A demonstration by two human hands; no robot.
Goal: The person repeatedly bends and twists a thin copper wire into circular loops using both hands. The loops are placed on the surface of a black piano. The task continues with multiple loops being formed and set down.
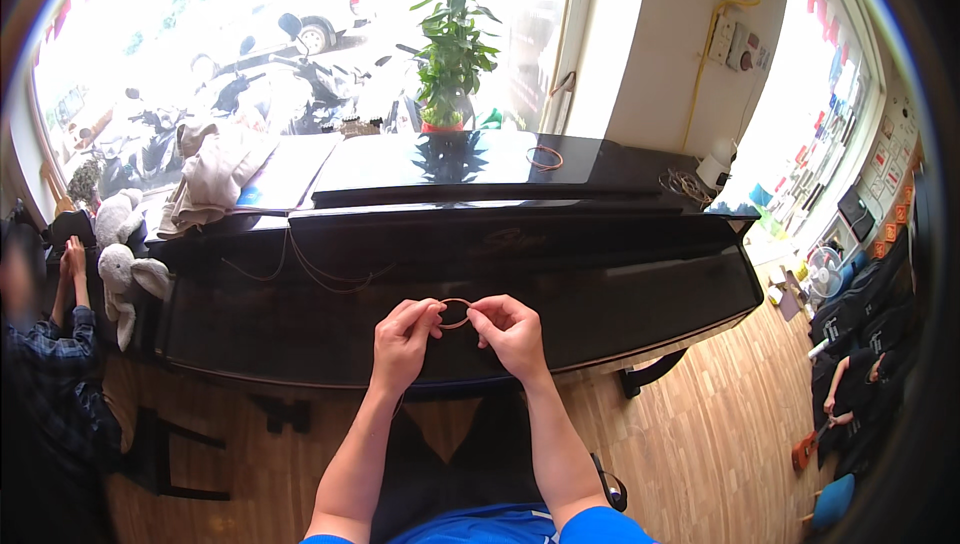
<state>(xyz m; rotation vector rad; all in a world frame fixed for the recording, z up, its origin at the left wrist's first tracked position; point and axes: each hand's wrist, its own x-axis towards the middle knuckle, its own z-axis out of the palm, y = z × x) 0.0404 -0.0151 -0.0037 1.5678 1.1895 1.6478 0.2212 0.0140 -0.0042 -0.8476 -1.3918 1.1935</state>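
A small copper-coloured ring of wire [456, 325] is held between my two hands, in front of the black upright piano [400, 254]. My left hand [405, 339] pinches its left side between thumb and fingers. On the other side, my right hand [511, 334] pinches it the same way. Another copper-coloured wire coil [546, 157] lies on the piano's glossy top. Thin pale wire [318, 274] loops down over the piano's front left of my hands. A tangled bundle of wire [686, 184] sits at the top's right end.
A potted plant [455, 54] stands behind the piano by the window. Beige cloth [212, 176] and plush toys [130, 274] are at the left. One person [55, 364] sits far left; another, with a small guitar-like instrument [803, 451], is at the right. A fan [825, 272] stands behind.
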